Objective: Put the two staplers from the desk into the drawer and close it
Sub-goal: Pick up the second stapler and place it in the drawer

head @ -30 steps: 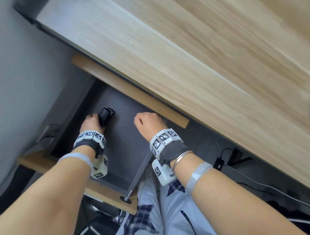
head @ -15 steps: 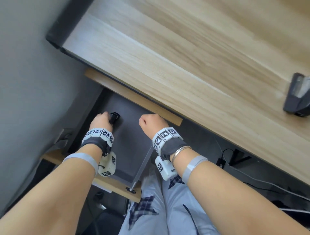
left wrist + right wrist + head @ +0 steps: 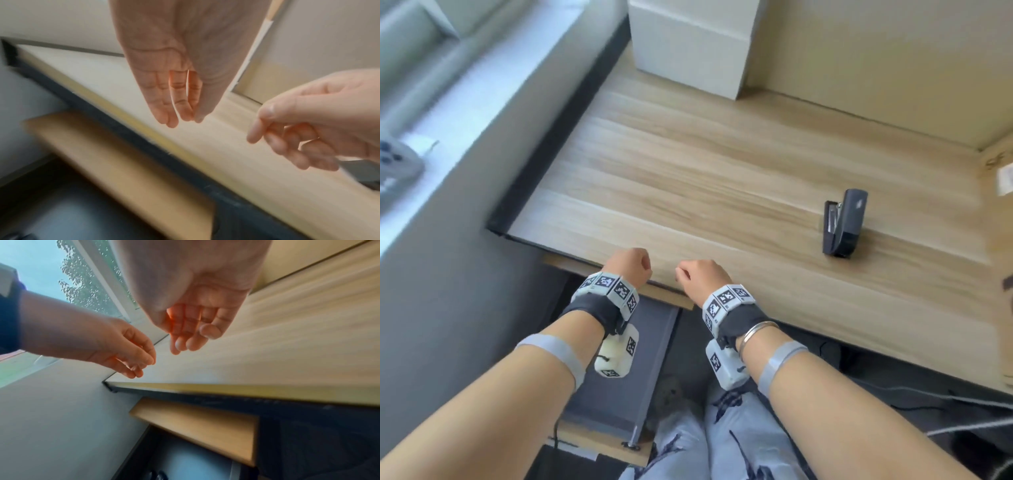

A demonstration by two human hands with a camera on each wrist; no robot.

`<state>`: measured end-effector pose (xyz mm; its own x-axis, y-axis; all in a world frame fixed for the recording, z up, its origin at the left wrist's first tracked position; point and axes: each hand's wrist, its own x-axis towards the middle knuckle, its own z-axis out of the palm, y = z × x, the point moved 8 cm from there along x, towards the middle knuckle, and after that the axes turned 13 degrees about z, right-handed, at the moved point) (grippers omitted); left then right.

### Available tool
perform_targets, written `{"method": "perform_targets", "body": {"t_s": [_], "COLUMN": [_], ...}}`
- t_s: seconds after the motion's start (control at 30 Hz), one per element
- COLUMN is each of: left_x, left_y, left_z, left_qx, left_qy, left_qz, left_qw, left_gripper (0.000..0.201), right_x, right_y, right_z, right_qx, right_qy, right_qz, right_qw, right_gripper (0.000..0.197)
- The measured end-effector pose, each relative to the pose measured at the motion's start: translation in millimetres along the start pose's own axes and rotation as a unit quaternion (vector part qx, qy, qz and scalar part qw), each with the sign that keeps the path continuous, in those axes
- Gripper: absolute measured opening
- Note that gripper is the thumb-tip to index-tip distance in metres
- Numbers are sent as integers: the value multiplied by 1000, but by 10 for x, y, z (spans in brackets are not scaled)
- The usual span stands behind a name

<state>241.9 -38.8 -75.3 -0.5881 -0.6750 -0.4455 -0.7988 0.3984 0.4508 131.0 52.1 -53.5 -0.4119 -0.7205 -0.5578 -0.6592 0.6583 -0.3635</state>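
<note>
A dark grey stapler (image 3: 842,222) lies on the wooden desk (image 3: 688,178), far right of both hands. My left hand (image 3: 630,265) hovers over the desk's front edge with its fingers (image 3: 180,116) hanging straight and holding nothing. My right hand (image 3: 697,272) is beside it, loosely curled (image 3: 191,340) and empty. Below them the grey drawer (image 3: 650,359) stands pulled out. A dark rounded shape (image 3: 157,475) shows on its floor, cut off by the frame edge. In the head view my left wrist hides that part of the drawer.
A white box (image 3: 688,44) stands at the desk's back. A wall and window sill run along the left, with a grey device (image 3: 393,171) on the sill. Cables (image 3: 928,404) lie under the desk at right. My legs (image 3: 688,445) are beside the drawer.
My left hand has let go of the stapler it held inside the drawer. Both hands rose from the drawer to the desk's front edge. The head view tilted up onto the desktop.
</note>
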Motion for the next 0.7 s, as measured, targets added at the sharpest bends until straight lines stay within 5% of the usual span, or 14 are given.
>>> {"method": "perform_targets", "body": {"t_s": [0.37,0.7], "left_x": [751,1285], "left_y": [2243,3501], "left_z": [259,827], "left_qx": [35,10], "left_qy": [-24,-64], "left_qz": [165,172], "left_qw": [985,983], "left_gripper": [22,57], "right_x": [-45,-59], "right_y": [1659,2805], "right_z": [-1106,-1496], "right_qx": [43,69], "right_qy": [72,77], "right_qz": [157,249], "right_qw": [984,963], "right_gripper": [33,30]}}
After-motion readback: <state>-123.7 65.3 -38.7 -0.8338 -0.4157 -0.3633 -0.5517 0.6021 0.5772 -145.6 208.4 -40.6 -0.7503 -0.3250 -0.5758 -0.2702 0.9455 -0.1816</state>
